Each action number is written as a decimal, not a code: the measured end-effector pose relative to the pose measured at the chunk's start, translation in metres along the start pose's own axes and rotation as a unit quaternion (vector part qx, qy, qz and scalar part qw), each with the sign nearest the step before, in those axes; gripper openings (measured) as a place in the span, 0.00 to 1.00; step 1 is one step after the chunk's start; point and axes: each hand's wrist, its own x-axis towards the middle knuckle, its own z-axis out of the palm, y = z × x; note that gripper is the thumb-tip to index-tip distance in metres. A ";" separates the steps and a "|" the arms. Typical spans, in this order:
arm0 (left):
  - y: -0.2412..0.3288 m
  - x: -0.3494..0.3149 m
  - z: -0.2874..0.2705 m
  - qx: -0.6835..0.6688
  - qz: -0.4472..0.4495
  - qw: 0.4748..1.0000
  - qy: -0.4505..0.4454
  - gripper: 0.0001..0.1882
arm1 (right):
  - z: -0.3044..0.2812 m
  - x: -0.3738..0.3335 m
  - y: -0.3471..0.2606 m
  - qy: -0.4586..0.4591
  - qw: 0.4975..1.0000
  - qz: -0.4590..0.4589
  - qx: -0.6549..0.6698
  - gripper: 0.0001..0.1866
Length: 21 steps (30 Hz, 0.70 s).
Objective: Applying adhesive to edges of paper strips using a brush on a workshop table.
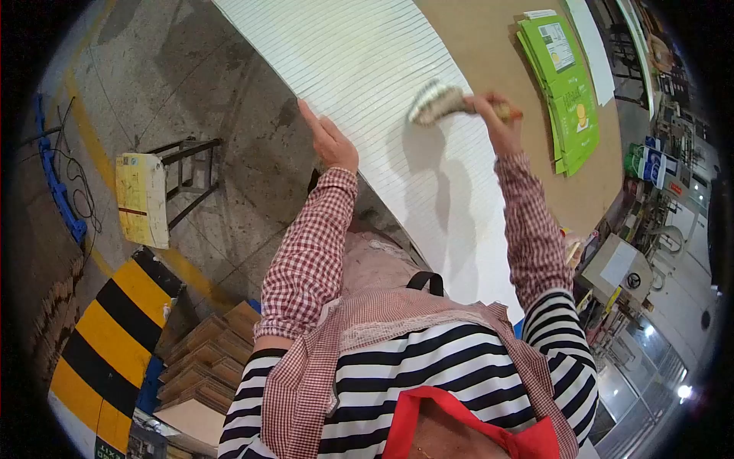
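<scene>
Brown tabletop (535, 139) at two o'clock, white lined sheeting (382, 76) at twelve: right hand (497, 122) grips the brush (437, 109), left hand (334, 145) rests unclenched, brushing seemingly underway, remainder unclear.

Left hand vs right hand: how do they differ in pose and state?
The left hand is open with a finger extended; the right hand is closed around the handle of a brush.
The left hand is at the left edge of the white lined sheeting; the right hand is over toward its right edge.
Shared: both are bare, with red-and-white checked sleeves.
</scene>
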 end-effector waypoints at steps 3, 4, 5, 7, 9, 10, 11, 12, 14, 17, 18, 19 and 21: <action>0.000 0.001 -0.005 0.017 -0.013 1.000 0.002 0.27 | -0.015 -0.027 -0.003 -0.002 1.000 0.000 0.022 0.09; -0.002 0.003 -0.003 0.016 -0.011 1.000 0.003 0.27 | -0.017 -0.029 -0.007 -0.013 0.999 -0.013 0.029 0.09; -0.007 0.005 -0.001 0.008 0.030 0.999 0.026 0.27 | -0.013 -0.025 -0.022 -0.024 0.999 0.005 0.024 0.09; -0.011 0.004 0.000 0.002 0.072 0.996 0.043 0.27 | 0.000 -0.006 -0.036 -0.019 0.999 -0.014 0.023 0.09; -0.006 0.003 0.004 0.030 0.046 0.998 0.021 0.27 | 0.006 0.010 -0.033 -0.005 0.999 -0.034 0.019 0.09; -0.004 0.002 0.003 0.031 0.048 0.998 0.017 0.27 | 0.011 0.015 -0.029 -0.008 0.999 -0.030 0.036 0.09; -0.001 0.001 0.002 0.032 0.044 0.998 0.017 0.27 | 0.013 0.016 -0.025 -0.010 0.998 -0.027 0.052 0.09; 0.001 0.000 0.002 0.033 0.040 0.999 0.015 0.27 | 0.007 0.007 -0.016 -0.004 0.998 -0.025 0.052 0.09; 0.007 0.000 0.000 0.027 0.030 0.999 0.010 0.27 | -0.010 -0.021 0.008 0.019 1.000 0.019 0.008 0.08; 0.002 0.002 -0.006 0.024 0.012 1.000 0.014 0.27 | -0.028 -0.059 0.008 0.002 0.999 0.023 0.028 0.07; -0.001 0.003 -0.005 0.024 0.005 1.000 0.016 0.28 | -0.030 -0.061 0.005 0.003 0.999 0.021 0.029 0.07; -0.003 0.005 -0.004 0.024 0.008 1.000 0.017 0.28 | -0.030 -0.061 -0.004 -0.003 1.000 0.008 0.026 0.07; -0.005 0.007 -0.003 0.007 0.056 0.997 0.045 0.28 | -0.024 -0.053 -0.022 0.006 1.000 -0.007 0.024 0.07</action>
